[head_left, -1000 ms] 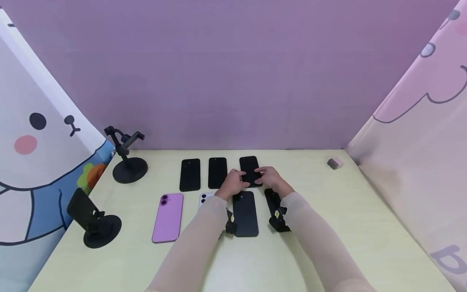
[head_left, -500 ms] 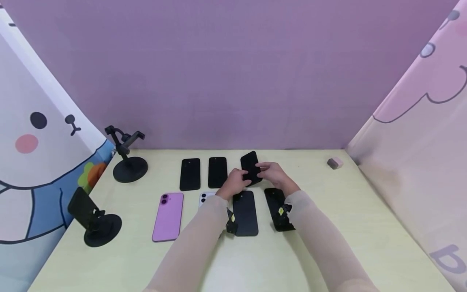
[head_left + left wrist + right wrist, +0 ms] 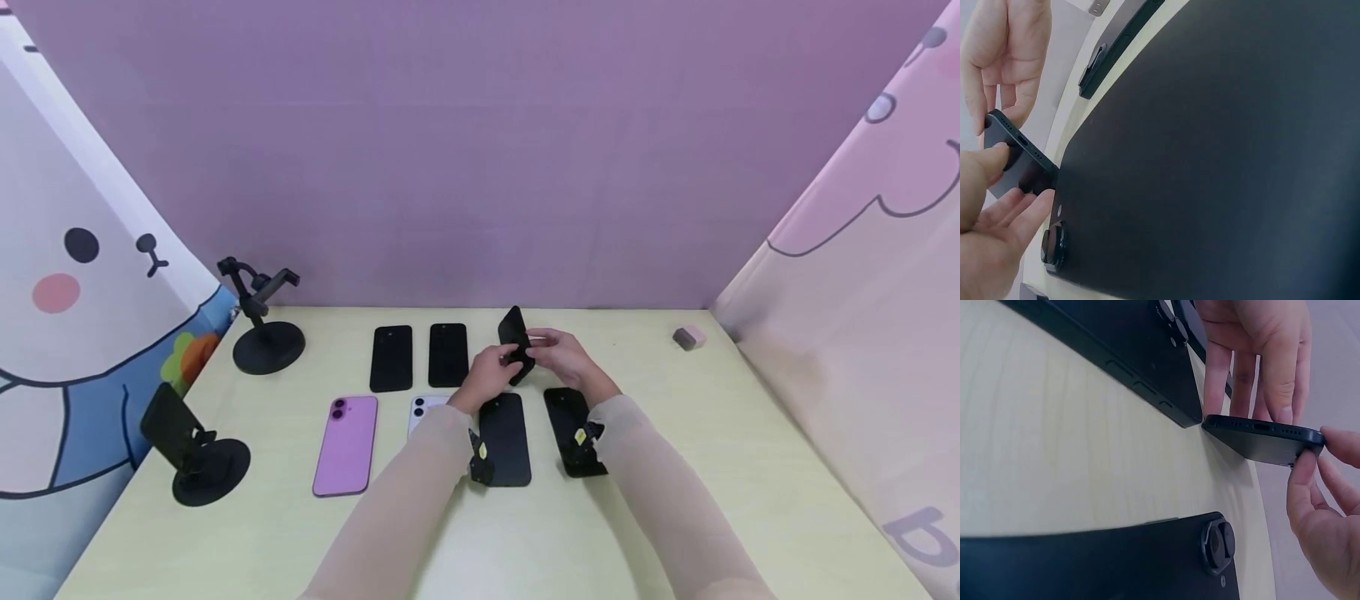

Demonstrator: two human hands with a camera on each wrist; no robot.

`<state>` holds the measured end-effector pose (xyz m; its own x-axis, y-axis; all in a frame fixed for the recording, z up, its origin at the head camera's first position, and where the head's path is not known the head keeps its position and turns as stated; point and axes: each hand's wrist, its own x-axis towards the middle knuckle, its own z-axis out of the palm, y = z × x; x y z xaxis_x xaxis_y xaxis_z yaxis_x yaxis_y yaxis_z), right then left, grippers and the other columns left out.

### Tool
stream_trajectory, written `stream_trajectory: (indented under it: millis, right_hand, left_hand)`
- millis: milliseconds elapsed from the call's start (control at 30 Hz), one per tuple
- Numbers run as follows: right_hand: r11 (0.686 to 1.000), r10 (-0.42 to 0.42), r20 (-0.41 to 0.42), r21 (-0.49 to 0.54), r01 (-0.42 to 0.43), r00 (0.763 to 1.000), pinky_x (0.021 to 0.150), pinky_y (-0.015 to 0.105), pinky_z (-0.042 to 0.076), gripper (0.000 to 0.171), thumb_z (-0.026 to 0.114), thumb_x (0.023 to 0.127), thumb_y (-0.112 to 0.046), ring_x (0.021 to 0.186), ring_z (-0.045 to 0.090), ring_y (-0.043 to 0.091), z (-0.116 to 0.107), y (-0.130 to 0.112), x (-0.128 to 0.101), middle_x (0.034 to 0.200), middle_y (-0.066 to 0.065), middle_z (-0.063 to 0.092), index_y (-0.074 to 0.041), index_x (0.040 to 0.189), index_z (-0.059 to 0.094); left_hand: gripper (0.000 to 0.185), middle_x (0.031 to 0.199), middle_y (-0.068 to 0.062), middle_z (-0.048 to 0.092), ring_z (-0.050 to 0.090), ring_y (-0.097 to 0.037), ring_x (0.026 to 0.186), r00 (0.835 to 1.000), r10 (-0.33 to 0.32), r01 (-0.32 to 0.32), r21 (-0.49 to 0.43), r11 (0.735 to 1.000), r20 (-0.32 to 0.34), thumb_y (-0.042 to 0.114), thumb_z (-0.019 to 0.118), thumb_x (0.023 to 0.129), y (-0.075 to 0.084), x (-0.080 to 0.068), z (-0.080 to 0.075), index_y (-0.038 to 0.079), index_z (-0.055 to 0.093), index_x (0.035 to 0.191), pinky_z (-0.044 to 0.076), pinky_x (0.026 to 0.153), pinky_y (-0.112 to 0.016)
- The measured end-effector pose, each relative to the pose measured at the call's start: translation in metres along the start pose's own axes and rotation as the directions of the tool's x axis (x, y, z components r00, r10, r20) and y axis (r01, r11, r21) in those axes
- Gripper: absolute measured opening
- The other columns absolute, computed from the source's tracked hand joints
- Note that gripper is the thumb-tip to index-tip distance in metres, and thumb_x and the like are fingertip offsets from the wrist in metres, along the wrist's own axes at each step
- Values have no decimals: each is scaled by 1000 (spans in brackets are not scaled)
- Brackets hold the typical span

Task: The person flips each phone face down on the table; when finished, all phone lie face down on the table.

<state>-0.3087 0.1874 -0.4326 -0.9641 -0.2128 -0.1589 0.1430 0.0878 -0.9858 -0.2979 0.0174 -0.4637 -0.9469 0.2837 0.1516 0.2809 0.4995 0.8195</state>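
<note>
Near the back middle of the table, a black smartphone [image 3: 514, 327] is tilted up on its edge between both hands. My left hand [image 3: 483, 379] pinches its left side between thumb and fingers. From the right, my right hand [image 3: 566, 360] grips the opposite side. In the right wrist view, the charging-port edge of the phone [image 3: 1260, 428] faces the camera. Under the left wrist lies a dark phone [image 3: 505, 442], back up. Another black phone [image 3: 562, 408] is partly hidden by the right wrist camera. The left sleeve covers most of a white phone [image 3: 423, 406].
Two black phones [image 3: 392, 358] lie in the back row on the left. A purple phone [image 3: 345, 446] lies in front of them. Two black stands [image 3: 267, 348] are at the table's left side. A small grey-pink block [image 3: 688, 337] sits at the back right. A purple backdrop [image 3: 480, 150] rises behind.
The held phone was lying flat on the table; its far end has risen, and it has turned on edge. My right hand has shifted slightly right and away; the left has barely moved.
</note>
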Motion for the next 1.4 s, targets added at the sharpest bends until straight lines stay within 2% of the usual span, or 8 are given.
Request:
stream_trajectory:
  millis: [233, 500, 633, 733, 900, 1133, 1267, 1400]
  right_hand:
    - [999, -8, 4, 48, 8, 1000, 92, 29, 48, 49, 52, 96, 7, 115, 53, 27, 2, -3, -2, 129, 24, 48, 9, 143, 39]
    - [995, -25, 29, 98, 22, 999, 90, 29, 49, 45, 50, 97, 8, 104, 57, 18, 5, -3, -5, 124, 20, 51, 11, 141, 40]
    - [995, -30, 42, 98, 26, 999, 94, 33, 47, 44, 48, 98, 8, 103, 58, 16, 5, -1, -5, 128, 23, 51, 12, 141, 40]
    - [995, -32, 57, 91, 27, 998, 95, 35, 47, 45, 46, 98, 9, 102, 58, 16, 5, 1, -5, 125, 20, 52, 11, 142, 39]
    - [997, -29, 90, 67, 23, 996, 94, 38, 48, 46, 45, 98, 9, 102, 59, 18, 4, 5, -2, 121, 18, 51, 10, 144, 37]
    - [1000, -14, 178, -21, 18, 984, 100, 45, 43, 48, 47, 100, -1, 122, 51, 32, 3, 12, -1, 138, 26, 45, 6, 147, 35]
    - [998, -27, 225, -55, 40, 974, 98, 42, 45, 48, 50, 101, -6, 126, 49, 31, 1, 13, -2, 139, 25, 46, 6, 146, 38]
    - [993, 11, 195, -120, 12, 981, 100, 44, 42, 47, 49, 101, -5, 129, 45, 34, 3, 15, 3, 142, 25, 44, 5, 146, 38]
  left_hand:
    - [40, 121, -15, 61, 64, -26, 102, 999, -38, 30, -225, 974, -30, 14, 63, 97, -1, -3, 4, 4, 57, 135, 54, 75, -31]
    - [40, 125, -21, 56, 60, -33, 111, 995, -98, 67, -495, 866, -37, 7, 60, 98, 0, -4, 8, 2, 55, 137, 55, 77, -33]
    - [41, 124, -23, 56, 61, -34, 109, 992, -118, 75, -563, 823, -40, 4, 59, 97, 0, -4, 9, 2, 54, 138, 55, 78, -34]
    - [40, 125, -23, 56, 61, -33, 108, 990, -134, 87, -580, 810, -38, 5, 59, 98, 1, -4, 8, 4, 54, 138, 55, 78, -34]
    - [43, 128, -21, 54, 62, -30, 108, 988, -152, 110, -576, 810, -26, 11, 59, 99, 3, -3, 5, 6, 51, 141, 55, 79, -33]
    - [51, 128, -18, 54, 64, -28, 105, 985, -171, 137, -538, 831, -13, 14, 63, 97, 4, -4, 1, 8, 47, 145, 54, 83, -37]
    - [47, 126, -19, 57, 64, -27, 102, 986, -164, 128, -503, 855, -27, 10, 61, 97, 3, -4, -1, 6, 50, 142, 55, 80, -33]
    - [45, 125, -18, 59, 65, -25, 101, 986, -162, 125, -445, 887, -45, 7, 61, 96, 4, -4, -4, 4, 52, 140, 55, 76, -29]
